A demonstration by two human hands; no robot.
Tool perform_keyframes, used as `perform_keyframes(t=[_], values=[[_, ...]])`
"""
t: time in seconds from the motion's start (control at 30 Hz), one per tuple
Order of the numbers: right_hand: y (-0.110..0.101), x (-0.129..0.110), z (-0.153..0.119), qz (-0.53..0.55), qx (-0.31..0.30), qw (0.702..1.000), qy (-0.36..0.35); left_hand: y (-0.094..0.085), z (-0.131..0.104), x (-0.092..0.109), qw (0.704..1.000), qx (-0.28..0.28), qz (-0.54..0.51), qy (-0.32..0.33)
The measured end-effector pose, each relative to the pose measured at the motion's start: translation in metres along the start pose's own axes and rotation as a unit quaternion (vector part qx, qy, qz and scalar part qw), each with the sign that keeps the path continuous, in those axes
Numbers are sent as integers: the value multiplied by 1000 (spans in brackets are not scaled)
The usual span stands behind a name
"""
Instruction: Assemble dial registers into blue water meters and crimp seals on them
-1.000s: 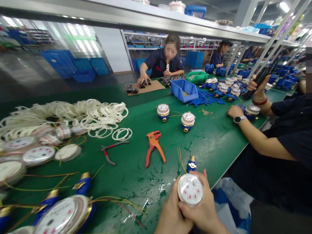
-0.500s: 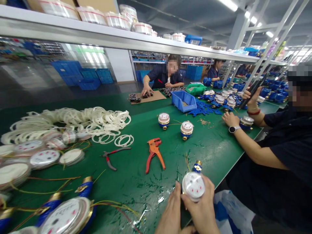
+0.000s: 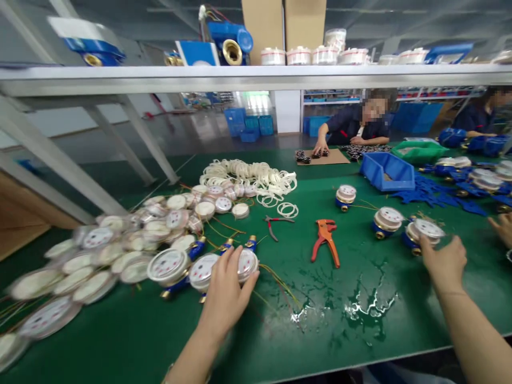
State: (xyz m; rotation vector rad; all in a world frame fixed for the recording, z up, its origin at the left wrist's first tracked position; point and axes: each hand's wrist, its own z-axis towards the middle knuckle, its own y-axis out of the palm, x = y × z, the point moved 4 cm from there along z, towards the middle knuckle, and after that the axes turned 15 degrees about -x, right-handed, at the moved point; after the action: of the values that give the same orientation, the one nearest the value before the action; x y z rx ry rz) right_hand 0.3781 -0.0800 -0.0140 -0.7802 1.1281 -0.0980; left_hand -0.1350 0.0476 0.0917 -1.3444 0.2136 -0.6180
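My left hand [image 3: 229,290] lies over a water meter [image 3: 248,263] at the right end of a short row, with fingers on one side and the thumb on the other. Beside it sit another water meter [image 3: 203,269] and a third meter [image 3: 168,265], all with blue bodies, brass ends and white dials. Away to the right, my right hand [image 3: 445,262] grips a water meter [image 3: 428,230] by its near right side. Part of its fingers is hidden behind the palm. Close by stands one more water meter [image 3: 388,221].
Orange cutters [image 3: 326,242] and red-handled pliers [image 3: 276,223] lie mid-table. White rings [image 3: 256,178] and many round dial units [image 3: 136,240] cover the left. A blue bin [image 3: 387,172] stands behind, a shelf [image 3: 256,77] overhead. Co-workers sit opposite; another person's hand [image 3: 503,229] shows at right.
My view has swung left. The water meter held by both hands at the front edge is now farther back under my right hand. My left hand has moved to the row of meters on the left.
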Motion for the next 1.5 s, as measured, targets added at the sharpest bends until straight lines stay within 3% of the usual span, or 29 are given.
perform_keyframes(t=[0.07, 0.1, 0.17, 0.23, 0.33, 0.43, 0.6, 0.7, 0.87, 0.93, 1.0, 1.1, 1.2, 1.27, 1.37, 1.5], values=[[18, -24, -27, -35, 40, 997, -49, 8, 4, -13, 998, -60, -12, -18], [33, -40, -42, -48, 21, 994, -94, 12, 6, -16, 996, -77, -26, -23], [75, -73, -73, -45, -119, 974, -188, 16, 11, -19, 994, -87, -57, -36], [109, -102, -99, -41, -200, 950, -236, 15, 15, -19, 992, -87, -82, -46], [139, -132, -125, -44, -247, 931, -264, 11, 17, -18, 990, -97, -98, -32], [151, -148, -143, -52, -286, 915, -280, 8, 14, -18, 987, -107, -119, 10], [150, -148, -148, -96, -278, 932, -212, 20, 12, -7, 975, -131, -167, 69], [148, -137, -132, -119, -271, 944, -145, 36, 22, 23, 953, -179, -200, 139], [140, -116, -95, -103, -324, 937, -86, 52, 47, 84, 895, -260, -255, 257], [133, -106, -81, -74, -345, 934, -50, 53, 53, 94, 876, -284, -269, 282], [124, -96, -71, -27, -374, 927, -13, 52, 55, 90, 865, -300, -285, 283], [113, -85, -66, 80, -427, 900, 41, 57, 49, 69, 829, -344, -373, 235], [106, -79, -71, 208, -485, 844, 98, 65, 40, 54, 743, -394, -511, 177], [102, -80, -77, 289, -510, 800, 128, 67, 40, 53, 709, -403, -556, 162], [95, -86, -88, 392, -511, 751, 144, 68, 49, 61, 706, -408, -552, 175], [78, -99, -107, 504, -457, 724, 114, 69, 61, 73, 722, -419, -518, 187]])
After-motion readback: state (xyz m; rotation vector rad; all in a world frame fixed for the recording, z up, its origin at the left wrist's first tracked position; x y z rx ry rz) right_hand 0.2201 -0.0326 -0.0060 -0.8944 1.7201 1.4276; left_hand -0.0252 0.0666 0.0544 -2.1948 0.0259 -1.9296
